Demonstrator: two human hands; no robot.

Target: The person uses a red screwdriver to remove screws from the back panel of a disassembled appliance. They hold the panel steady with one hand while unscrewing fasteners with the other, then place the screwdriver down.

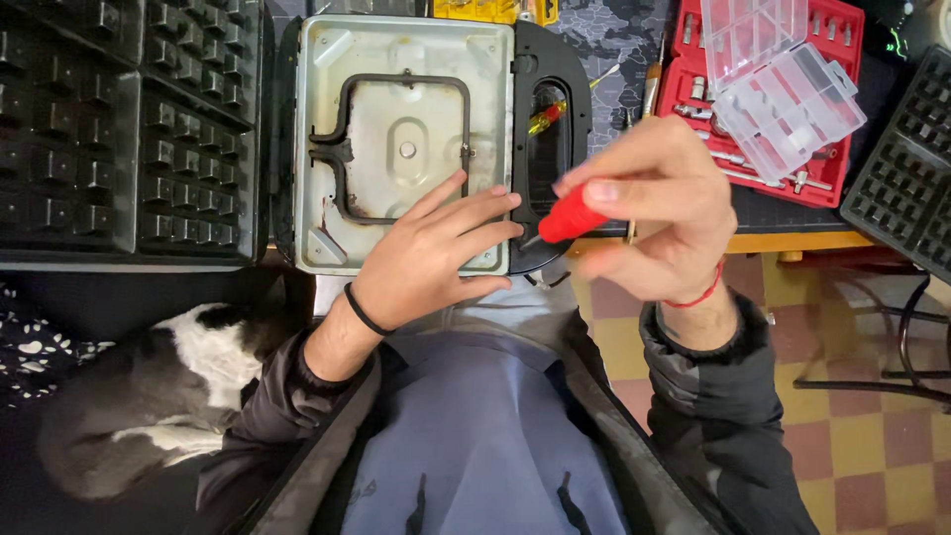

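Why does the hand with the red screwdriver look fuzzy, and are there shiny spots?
In the head view, the right hand and its red screwdriver are smeared by motion blur, while the left hand resting on the metal plate looks sharper. The plate shows soft glare, the clear plastic box glints too, and the picture edges bend a little.

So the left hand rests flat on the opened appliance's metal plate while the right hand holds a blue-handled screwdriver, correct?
Not quite: the handle is red, not blue. The head view shows the right hand holding a red-handled screwdriver in its fingers, while the left hand does rest flat on the opened appliance's metal plate.
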